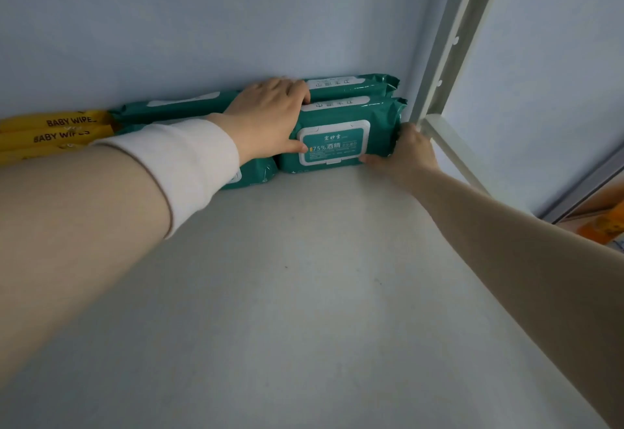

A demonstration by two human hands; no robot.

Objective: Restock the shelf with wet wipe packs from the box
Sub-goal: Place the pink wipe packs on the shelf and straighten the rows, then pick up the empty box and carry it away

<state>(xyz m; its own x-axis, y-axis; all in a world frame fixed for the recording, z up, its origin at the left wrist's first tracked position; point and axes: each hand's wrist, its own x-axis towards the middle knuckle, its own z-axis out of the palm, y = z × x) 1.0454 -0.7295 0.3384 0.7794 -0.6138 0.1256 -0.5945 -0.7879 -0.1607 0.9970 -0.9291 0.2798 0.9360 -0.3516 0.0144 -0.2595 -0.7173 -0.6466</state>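
both sleeved forearms reach across the white shelf board to a teal wet wipe pack near the back right corner.
left hand grips the pack's left end, fingers curled over the top, thumb on the lidded front face; right hand holds the right end, thumb along the lower edge. pack stands on its long edge, label to camera, just beside the white slotted upright. second teal pack right behind it against the blue back wall; more teal packs to the left, then yellow baby wipes packs.
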